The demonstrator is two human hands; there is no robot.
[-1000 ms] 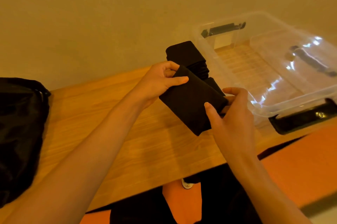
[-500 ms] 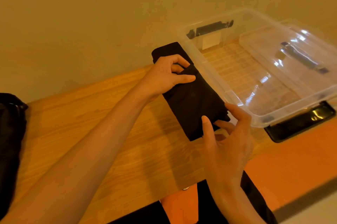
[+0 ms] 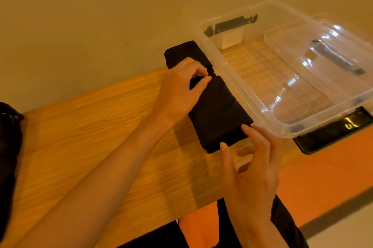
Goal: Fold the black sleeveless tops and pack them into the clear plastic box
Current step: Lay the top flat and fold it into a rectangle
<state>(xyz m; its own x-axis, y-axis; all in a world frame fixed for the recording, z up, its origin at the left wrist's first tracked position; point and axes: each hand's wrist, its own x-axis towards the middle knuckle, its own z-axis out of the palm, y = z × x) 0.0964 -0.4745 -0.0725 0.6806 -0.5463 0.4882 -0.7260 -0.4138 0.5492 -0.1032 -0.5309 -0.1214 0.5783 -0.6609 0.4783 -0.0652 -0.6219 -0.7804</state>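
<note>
A folded black top (image 3: pixel 220 114) lies flat on a wooden table (image 3: pixel 90 136), toward its far right corner, with its long side just beside the left wall of a clear box (image 3: pixel 232 74). The top is outside the box. The left hand (image 3: pixel 179 90) pinches the far end of the top between thumb and curled forefinger, a fold of dark cloth showing between them. The right hand (image 3: pixel 252 169) is spread and relaxed at the near end, where the thumb tip and one fingertip touch the cloth's edge and the remaining fingers hang loosely above the wood, gripping nothing.

A second top (image 3: pixel 181 52), also folded, sits at the table's far edge against the wall (image 3: pixel 101 26), directly behind the first and partly hidden by the left hand. It too lies close beside the box.

The box stands on the table's right end, its ribbed floor bare on the left. A clear lid (image 3: pixel 292 42) with a dark handle (image 3: pixel 335 58) rests across its right side, and a black latch (image 3: pixel 230 25) hangs on its far wall. A glossy black object (image 3: pixel 333 130) sticks out from under the box's near right corner; what it is cannot be told.

A black bag (image 3: pixel 8 147) lies at the table's left edge, only partly in view.
</note>
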